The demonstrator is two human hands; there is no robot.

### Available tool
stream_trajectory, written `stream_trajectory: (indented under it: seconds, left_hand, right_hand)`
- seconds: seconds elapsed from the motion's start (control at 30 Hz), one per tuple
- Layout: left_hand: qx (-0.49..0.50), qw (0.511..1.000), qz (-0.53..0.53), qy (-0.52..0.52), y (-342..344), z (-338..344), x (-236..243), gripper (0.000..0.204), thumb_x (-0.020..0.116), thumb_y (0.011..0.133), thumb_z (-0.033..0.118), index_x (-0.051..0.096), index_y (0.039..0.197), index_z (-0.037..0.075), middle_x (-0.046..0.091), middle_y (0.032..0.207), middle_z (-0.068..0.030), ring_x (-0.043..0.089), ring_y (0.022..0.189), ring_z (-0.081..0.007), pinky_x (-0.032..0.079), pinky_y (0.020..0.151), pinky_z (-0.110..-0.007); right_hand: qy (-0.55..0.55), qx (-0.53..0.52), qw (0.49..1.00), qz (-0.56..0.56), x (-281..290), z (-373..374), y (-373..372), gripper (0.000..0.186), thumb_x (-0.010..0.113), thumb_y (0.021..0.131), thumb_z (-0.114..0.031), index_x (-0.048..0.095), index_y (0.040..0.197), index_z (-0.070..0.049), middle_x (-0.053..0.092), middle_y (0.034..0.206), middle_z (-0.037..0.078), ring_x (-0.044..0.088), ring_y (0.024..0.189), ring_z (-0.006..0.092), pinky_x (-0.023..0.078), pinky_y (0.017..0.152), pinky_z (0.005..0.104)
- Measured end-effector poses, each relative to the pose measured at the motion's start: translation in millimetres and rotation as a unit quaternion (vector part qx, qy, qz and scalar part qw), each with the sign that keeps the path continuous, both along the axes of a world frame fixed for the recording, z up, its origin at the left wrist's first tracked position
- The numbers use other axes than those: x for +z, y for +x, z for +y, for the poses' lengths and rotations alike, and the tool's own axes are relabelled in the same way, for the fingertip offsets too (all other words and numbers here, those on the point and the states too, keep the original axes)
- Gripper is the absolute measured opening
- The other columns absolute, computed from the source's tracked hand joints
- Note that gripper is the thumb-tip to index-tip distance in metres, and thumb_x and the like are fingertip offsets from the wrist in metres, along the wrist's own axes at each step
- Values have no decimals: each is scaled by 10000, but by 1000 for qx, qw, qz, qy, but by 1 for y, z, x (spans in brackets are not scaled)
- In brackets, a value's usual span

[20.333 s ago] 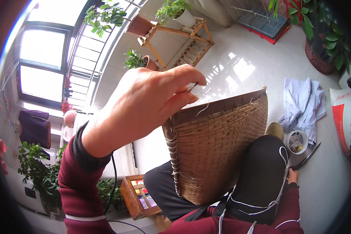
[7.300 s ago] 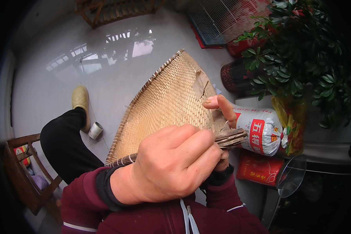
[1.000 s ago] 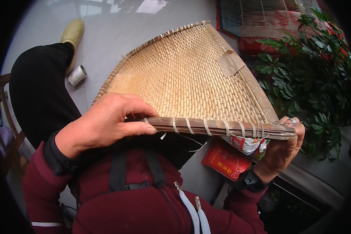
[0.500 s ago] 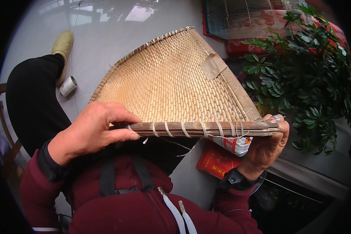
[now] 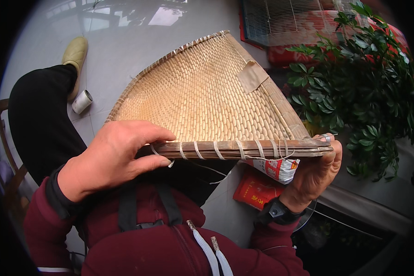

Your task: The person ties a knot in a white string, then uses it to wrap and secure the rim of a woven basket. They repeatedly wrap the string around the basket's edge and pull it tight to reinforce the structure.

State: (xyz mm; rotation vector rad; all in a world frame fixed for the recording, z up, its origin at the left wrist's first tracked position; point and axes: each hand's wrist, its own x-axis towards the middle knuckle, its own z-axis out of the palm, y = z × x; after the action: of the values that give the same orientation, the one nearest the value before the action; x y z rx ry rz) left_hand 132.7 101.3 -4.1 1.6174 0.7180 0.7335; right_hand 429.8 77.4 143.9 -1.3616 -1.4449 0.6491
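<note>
A woven winnowing basket point(image 5: 202, 96) lies across my lap, its inside facing up. Its near rim point(image 5: 244, 149) is made of split bamboo strips wrapped at intervals with pale cord. My left hand point(image 5: 110, 158) grips the rim's left part, thumb below and fingers over the top. At the rim's right end my right hand point(image 5: 315, 172) is closed around the strips, most of its fingers hidden behind them. A ring point(image 5: 326, 137) sits on one of its fingers, with a thin tip beside it. Loose cord point(image 5: 216, 172) hangs under the rim. A brown patch point(image 5: 252, 77) covers the basket's right side.
A leafy plant point(image 5: 354, 96) stands at the right, below a wire cage point(image 5: 294, 18). Beneath the rim are a white-and-red package point(image 5: 283, 171) and a red packet point(image 5: 255, 189). A cylindrical can point(image 5: 82, 102) lies on the floor by my slippered foot point(image 5: 75, 51).
My left hand has slid slightly to the right along the rim. The right end of the rim has risen a little; my right hand keeps its hold.
</note>
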Motion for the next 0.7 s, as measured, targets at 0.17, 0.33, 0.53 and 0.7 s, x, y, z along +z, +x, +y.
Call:
stream_trajectory:
  seconds: [0.17, 0.33, 0.53, 0.7]
  left_hand:
    - [94, 981, -48, 163, 37, -1, 19, 388, 749, 728, 109, 601, 1082, 53, 621, 866, -98, 624, 773, -286, 500, 678, -375]
    - [106, 981, -70, 145, 50, 0, 23, 363, 743, 701, 77, 586, 1028, 60, 606, 863, -102, 613, 786, -294, 502, 679, -373]
    - [114, 980, -67, 148, 51, -2, 22, 367, 746, 696, 78, 592, 1029, 60, 606, 865, -104, 609, 781, -298, 502, 683, -375]
    - [127, 976, -63, 165, 53, -3, 19, 370, 760, 681, 60, 616, 1022, 58, 619, 854, -88, 617, 759, -276, 501, 663, -356]
  right_hand:
    - [4, 8, 1000, 12, -2, 1, -1, 371, 761, 834, -347, 516, 807, -70, 558, 859, 12, 526, 797, 106, 445, 768, 253]
    - [-4, 33, 999, 15, -5, 3, 0, 416, 784, 808, -369, 480, 825, -85, 530, 830, 3, 526, 796, 102, 444, 761, 249]
    - [6, 42, 999, 28, -11, -4, 10, 454, 862, 730, -240, 460, 882, -93, 559, 941, 61, 573, 885, 155, 487, 805, 284]
    - [5, 144, 989, 31, -15, -8, 25, 424, 795, 809, -183, 394, 939, -137, 556, 1125, 107, 549, 1075, 198, 446, 946, 323]
